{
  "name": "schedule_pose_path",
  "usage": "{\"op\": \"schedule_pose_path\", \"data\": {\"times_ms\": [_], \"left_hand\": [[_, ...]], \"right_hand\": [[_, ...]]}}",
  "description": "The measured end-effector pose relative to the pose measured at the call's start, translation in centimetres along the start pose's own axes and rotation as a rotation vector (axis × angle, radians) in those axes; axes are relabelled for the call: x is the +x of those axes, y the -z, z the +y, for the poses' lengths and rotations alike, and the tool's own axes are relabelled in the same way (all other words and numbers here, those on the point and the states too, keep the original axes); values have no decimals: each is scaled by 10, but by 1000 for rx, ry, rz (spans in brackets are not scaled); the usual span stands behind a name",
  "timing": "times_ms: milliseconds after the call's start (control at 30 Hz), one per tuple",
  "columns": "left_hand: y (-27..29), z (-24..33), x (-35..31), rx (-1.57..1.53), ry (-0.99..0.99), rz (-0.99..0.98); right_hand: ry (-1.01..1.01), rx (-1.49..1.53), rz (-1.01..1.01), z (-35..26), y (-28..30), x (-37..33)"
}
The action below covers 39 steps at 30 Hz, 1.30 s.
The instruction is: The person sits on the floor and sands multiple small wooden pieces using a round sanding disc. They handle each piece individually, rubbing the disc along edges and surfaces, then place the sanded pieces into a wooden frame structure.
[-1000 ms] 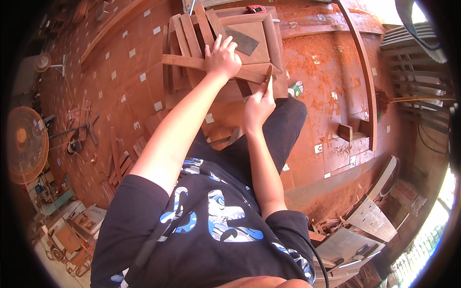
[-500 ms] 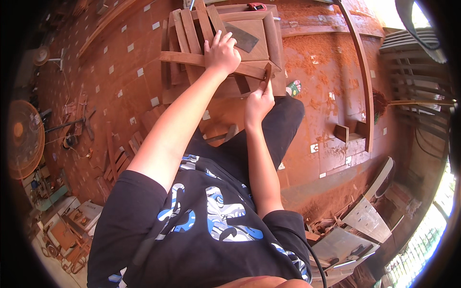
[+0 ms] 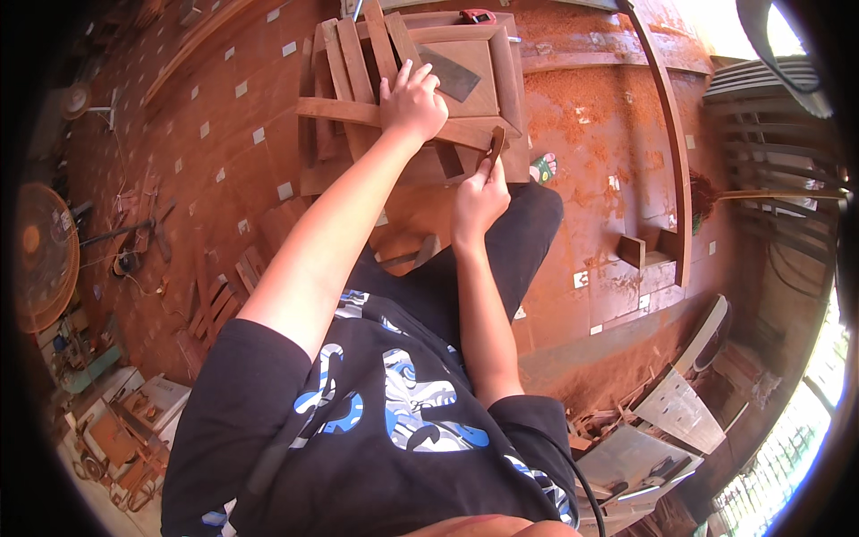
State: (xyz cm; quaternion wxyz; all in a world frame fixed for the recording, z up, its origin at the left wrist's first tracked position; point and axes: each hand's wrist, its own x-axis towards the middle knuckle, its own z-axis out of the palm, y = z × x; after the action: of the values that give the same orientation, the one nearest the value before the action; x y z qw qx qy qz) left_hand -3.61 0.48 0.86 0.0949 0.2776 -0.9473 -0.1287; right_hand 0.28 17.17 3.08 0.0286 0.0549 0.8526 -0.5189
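My left hand [image 3: 414, 100] lies with its fingers spread over a long wooden strip [image 3: 335, 110], pressing it against the wood beneath. The strip runs crosswise, and its right end [image 3: 465, 134] sticks out past my palm. Closed round a small thin brown piece [image 3: 496, 143], my right hand [image 3: 480, 199] is at that end; whether the piece is wood or folded sandpaper I cannot tell. Several more wooden strips [image 3: 349, 58] lie side by side beyond my left hand. Under everything is a panelled wooden piece [image 3: 508, 80] with a raised frame.
A dark flat plate [image 3: 452, 76] rests on the panel, and a red tool [image 3: 477, 16] lies at its far edge. To the right, a long wooden frame [image 3: 667, 116] stands over sawdust-covered tiles. A fan [image 3: 45, 255] is at the far left; a broom [image 3: 707, 197] lies right.
My right hand and the brown piece have shifted slightly toward me. My left hand stays in place on the strip.
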Motion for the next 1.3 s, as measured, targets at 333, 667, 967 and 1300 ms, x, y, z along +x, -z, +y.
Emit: {"op": "schedule_pose_path", "data": {"times_ms": [333, 667, 967, 1300], "left_hand": [[-2, 2, 3, -38, 18, 54], [-4, 2, 2, -18, 31, 66], [-7, 2, 3, 0, 10, 83], [-11, 0, 4, 5, -2, 110]], "right_hand": [[238, 46, 205, -9, 2, -1], [154, 5, -1, -4, 2, 4], [141, 339, -192, 14, -24, 35], [-33, 543, 81, 36, 24, 73]]}}
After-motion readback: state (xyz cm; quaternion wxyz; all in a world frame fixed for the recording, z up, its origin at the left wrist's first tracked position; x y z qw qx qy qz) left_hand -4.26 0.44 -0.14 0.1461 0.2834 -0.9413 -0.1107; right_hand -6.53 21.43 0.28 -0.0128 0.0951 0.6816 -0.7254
